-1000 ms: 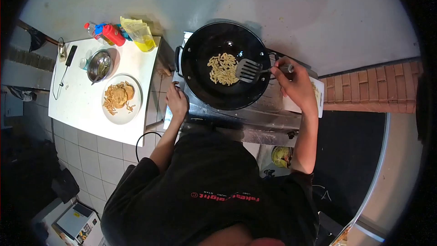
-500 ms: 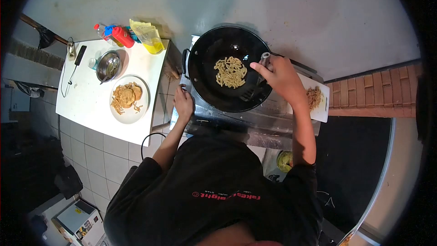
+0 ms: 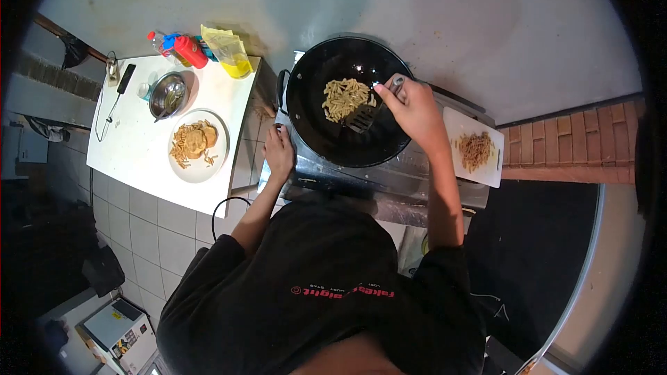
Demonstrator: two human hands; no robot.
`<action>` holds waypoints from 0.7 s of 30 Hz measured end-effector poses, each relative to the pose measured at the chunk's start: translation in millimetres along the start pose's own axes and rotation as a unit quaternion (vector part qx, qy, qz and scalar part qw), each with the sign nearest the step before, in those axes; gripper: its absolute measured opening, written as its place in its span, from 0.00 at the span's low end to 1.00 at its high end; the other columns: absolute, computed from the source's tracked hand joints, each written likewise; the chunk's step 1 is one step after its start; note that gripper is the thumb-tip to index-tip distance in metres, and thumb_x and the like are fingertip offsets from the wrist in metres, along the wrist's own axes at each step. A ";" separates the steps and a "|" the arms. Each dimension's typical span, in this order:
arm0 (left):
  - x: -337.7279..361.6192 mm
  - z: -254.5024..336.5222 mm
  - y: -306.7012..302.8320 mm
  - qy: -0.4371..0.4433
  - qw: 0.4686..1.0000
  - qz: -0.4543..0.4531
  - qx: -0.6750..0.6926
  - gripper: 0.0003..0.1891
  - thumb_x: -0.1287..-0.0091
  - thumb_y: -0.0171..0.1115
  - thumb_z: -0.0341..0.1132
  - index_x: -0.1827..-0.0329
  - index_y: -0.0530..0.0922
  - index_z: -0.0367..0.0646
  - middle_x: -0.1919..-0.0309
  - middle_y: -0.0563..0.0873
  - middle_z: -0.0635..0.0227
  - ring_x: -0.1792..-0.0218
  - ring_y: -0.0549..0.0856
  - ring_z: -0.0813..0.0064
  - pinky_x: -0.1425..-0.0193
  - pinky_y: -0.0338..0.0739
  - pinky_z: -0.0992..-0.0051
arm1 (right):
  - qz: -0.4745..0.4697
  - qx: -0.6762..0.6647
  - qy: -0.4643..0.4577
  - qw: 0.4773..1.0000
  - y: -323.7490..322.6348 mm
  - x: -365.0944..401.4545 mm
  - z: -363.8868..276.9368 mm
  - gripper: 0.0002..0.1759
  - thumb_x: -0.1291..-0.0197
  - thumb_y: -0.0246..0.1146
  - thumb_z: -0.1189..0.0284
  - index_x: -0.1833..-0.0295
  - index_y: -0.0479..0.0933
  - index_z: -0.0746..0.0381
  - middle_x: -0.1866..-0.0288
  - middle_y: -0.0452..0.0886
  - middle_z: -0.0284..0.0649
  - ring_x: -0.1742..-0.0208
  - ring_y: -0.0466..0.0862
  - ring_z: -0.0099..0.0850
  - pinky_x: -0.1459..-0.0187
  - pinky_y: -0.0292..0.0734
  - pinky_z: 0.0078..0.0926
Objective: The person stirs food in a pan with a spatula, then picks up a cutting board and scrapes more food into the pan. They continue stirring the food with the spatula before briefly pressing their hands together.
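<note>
A black wok (image 3: 326, 146) stands on the metal stove (image 3: 319, 184). Pale cut pieces of food (image 3: 344, 99) lie in a heap in it. My right hand (image 3: 415, 107) is closed on the handle of a slotted spatula (image 3: 360, 119), whose blade touches the lower right edge of the heap. At the stove's left front edge, below the wok's loop handle (image 3: 282, 90), rests my left hand (image 3: 278, 151). Its fingers are bent and close together over the edge, and what they grip, if anything, is too small to tell.
On the white table (image 3: 132, 160) at the left are a plate (image 3: 198, 175) of food, a steel bowl (image 3: 167, 96), a red bottle (image 3: 190, 51) and a yellow pouch (image 3: 228, 52). A white board (image 3: 455, 121) with brown strips (image 3: 475, 151) lies right of the wok.
My right hand has moved slightly left with the spatula, and the blade has gone from the wok's lower right side to the food. The heap sits slightly further left and is more compact.
</note>
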State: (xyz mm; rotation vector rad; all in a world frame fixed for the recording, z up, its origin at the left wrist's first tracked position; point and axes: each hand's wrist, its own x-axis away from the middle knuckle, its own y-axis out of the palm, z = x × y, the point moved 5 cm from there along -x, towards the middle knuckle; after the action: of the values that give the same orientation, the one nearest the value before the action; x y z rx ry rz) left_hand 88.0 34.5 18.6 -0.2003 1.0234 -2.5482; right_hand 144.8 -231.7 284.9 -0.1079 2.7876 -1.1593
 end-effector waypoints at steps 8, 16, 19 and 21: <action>0.6 -1.3 0.0 -0.017 1.000 0.016 -0.009 0.21 0.22 0.39 0.49 0.48 0.73 0.42 0.52 0.80 0.52 0.50 0.79 0.50 0.44 0.66 0.48 | -0.021 0.104 -0.006 0.994 -13.0 -2.0 -8.8 0.20 0.39 0.65 0.63 0.71 0.75 0.71 0.79 0.74 0.55 0.77 0.74 0.51 0.70 0.68 0.41; -2.5 -4.3 1.1 0.017 0.995 -0.002 0.103 0.21 0.22 0.38 0.46 0.51 0.73 0.36 0.55 0.79 0.42 0.51 0.77 0.40 0.46 0.70 0.54 | -0.032 0.042 0.025 0.998 -1.9 -6.3 0.0 0.17 0.38 0.62 0.66 0.70 0.74 0.71 0.79 0.74 0.55 0.73 0.78 0.53 0.69 0.70 0.41; -3.1 -8.7 6.0 0.007 0.996 -0.013 0.084 0.20 0.22 0.39 0.45 0.52 0.73 0.36 0.55 0.78 0.40 0.52 0.77 0.39 0.47 0.70 0.53 | 0.004 0.071 0.020 0.997 -15.0 -8.1 1.2 0.18 0.39 0.62 0.64 0.71 0.75 0.70 0.79 0.74 0.55 0.74 0.77 0.53 0.70 0.69 0.41; -4.4 -13.1 8.2 -0.002 0.996 -0.016 0.089 0.19 0.22 0.40 0.44 0.52 0.73 0.36 0.54 0.78 0.39 0.52 0.77 0.39 0.47 0.70 0.52 | -0.002 0.084 0.024 0.996 -19.5 -9.5 1.3 0.18 0.39 0.62 0.63 0.70 0.75 0.70 0.78 0.75 0.57 0.73 0.78 0.53 0.69 0.69 0.42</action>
State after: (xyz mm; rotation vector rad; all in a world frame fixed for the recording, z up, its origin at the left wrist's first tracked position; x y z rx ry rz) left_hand 91.0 39.2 3.6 -0.1732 0.7931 -2.6495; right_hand 154.8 -245.3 298.6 -0.0720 2.7172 -1.4079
